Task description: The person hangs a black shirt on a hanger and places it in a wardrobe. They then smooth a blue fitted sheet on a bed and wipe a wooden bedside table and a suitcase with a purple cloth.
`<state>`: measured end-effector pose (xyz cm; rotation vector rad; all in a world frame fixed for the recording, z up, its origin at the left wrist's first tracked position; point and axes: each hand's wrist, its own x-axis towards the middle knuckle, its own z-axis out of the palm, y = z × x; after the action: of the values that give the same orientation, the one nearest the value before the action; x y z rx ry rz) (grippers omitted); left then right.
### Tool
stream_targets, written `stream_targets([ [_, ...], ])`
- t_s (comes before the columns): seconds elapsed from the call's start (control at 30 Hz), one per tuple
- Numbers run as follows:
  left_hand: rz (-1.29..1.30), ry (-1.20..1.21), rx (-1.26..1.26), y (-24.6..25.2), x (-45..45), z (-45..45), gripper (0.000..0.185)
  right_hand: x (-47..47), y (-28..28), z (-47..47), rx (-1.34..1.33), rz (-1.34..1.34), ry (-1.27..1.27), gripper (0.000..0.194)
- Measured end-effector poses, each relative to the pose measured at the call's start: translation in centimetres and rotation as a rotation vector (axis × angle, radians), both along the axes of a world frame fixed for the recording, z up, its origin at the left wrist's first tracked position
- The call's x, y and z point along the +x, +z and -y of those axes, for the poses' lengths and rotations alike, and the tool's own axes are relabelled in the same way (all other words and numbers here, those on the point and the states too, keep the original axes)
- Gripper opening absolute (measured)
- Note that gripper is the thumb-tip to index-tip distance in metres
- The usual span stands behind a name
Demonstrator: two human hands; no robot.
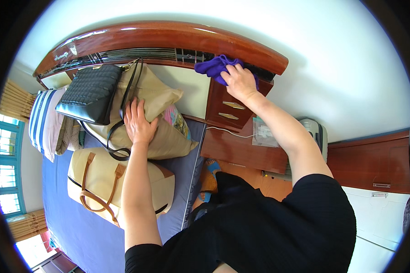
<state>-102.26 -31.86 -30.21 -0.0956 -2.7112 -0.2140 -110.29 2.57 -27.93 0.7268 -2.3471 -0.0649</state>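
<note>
My right hand (240, 81) grips a crumpled purple cloth (213, 68) against the dark shelf strip at the right end of the glossy wooden headboard (177, 34). Spread flat, my left hand (139, 122) presses on a beige pillow (153, 82) and holds nothing. A black quilted handbag (92, 92) leans on the pillows just left of that hand, its black strap (118, 128) looping beside my fingers. Below lies a cream travel bag (102, 184) with brown handles, partly behind my left forearm.
Right of the bed stands a wooden bedside cabinet (222, 99) with a lower top (218, 146), bearing a white cable (230, 132) and a clear plastic bag (261, 131). A grey suitcase (309, 128) stands by the wall. Striped pillow (41, 119) at left on the blue bed (65, 221).
</note>
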Motion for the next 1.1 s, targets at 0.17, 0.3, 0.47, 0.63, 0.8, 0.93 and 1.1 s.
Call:
stream_targets([
  [0.17,-0.033,-0.009,-0.005,-0.2,0.0,0.3,0.076,3.1,0.5,-4.8,0.035,0.058,-0.097,0.022],
  [0.3,-0.040,-0.003,0.005,-0.4,-0.1,0.2,0.076,5.8,0.8,-8.0,0.029,0.167,-0.229,0.026],
  [0.47,-0.088,-0.021,0.000,-1.3,-0.6,0.4,0.074,9.8,-2.0,-9.8,-0.268,0.171,-0.237,0.032],
  [0.63,-0.091,-0.022,-0.007,-1.4,-0.5,0.5,0.074,6.7,-3.8,-4.3,-0.300,0.129,-0.034,0.047],
  [0.8,-0.139,-0.047,-0.035,-2.1,-0.9,0.8,0.075,3.5,-11.3,-2.4,0.168,-0.002,-0.012,0.027],
  [0.93,-0.145,-0.025,-0.076,-1.9,-0.4,1.3,0.073,5.8,-14.1,-4.2,0.058,0.234,-0.075,0.041],
  [1.1,-0.154,-0.034,-0.067,-2.0,-0.9,0.9,0.072,11.7,-18.6,-10.4,-0.151,0.403,-0.173,0.038],
])
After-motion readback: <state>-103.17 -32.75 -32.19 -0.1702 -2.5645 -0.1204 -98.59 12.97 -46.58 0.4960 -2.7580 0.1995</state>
